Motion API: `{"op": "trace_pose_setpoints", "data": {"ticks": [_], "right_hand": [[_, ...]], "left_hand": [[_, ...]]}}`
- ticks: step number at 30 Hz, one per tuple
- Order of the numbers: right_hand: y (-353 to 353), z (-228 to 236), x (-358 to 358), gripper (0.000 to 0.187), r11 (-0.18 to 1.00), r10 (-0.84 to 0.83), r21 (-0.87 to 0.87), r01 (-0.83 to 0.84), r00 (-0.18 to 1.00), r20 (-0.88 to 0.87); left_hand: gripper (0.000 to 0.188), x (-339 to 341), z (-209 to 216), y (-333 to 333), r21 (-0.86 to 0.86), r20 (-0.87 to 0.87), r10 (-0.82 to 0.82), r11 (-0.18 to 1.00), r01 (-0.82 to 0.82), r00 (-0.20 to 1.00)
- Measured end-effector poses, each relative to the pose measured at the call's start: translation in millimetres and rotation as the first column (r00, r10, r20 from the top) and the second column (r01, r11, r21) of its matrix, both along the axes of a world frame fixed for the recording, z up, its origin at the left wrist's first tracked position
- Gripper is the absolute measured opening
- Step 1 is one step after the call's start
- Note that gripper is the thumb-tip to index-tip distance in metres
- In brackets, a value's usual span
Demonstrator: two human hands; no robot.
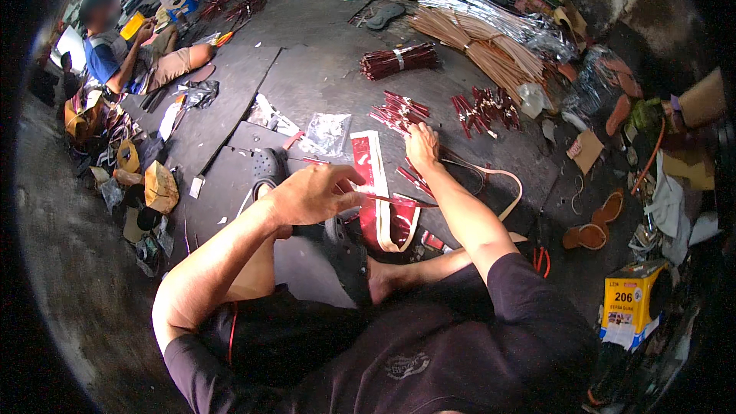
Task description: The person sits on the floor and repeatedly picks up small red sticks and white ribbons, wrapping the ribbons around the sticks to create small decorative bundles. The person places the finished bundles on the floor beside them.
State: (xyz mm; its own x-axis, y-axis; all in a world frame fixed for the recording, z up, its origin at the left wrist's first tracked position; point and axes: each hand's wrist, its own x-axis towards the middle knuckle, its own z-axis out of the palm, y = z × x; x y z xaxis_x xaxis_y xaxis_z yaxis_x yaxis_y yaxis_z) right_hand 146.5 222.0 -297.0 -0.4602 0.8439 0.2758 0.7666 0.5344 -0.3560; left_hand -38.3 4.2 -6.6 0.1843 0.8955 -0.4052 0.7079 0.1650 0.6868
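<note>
Head view, person seated on dark floor mats [307,84]. Left hand [310,193] — fingers curled in, pinching one end of a thin red strip [395,199] that runs out to the right over a red-and-white sheet [376,176]. Right hand [422,146] reached forward, palm down, fingers bent onto the mat at the near edge of a loose pile of red strips [399,113]; whether it actually grips one I cannot tell, fingertips are hidden. The held strip lies between the two hands, just above the person's bare foot [383,276]. A tan looped strap [502,184] curves beside the right forearm.

Further out: a tied bundle of red strips [399,60], a second scatter of red pieces [483,107], a big sheaf of tan straps [479,46]. Yellow tin [632,299] at lower right. Another person [123,54] sits far left — well apart.
</note>
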Motion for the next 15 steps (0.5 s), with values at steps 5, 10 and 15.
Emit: {"op": "trace_pose_setpoints", "data": {"ticks": [5,10,15], "right_hand": [[-6.4,5.1,1.7,0.011,0.999,-0.018,0.042,0.016,0.999,0.036],[-11.1,19.0,15.1,0.016,0.717,-0.217,-0.635,-0.288,0.774,-0.595],[-91.7,177.4,38.2,0.019,0.492,-0.304,-0.624,-0.607,0.552,-0.777]], "left_hand": [[0.041,-5.8,-6.9,-5.8,0.015,0.002,0.005,1.000,-0.005,1.000],[0.043,-7.7,-20.5,2.2,0.059,-0.042,0.040,0.998,-0.037,0.998],[0.045,-2.9,-22.0,11.9,0.118,0.396,0.402,0.870,-0.479,0.826]]}}
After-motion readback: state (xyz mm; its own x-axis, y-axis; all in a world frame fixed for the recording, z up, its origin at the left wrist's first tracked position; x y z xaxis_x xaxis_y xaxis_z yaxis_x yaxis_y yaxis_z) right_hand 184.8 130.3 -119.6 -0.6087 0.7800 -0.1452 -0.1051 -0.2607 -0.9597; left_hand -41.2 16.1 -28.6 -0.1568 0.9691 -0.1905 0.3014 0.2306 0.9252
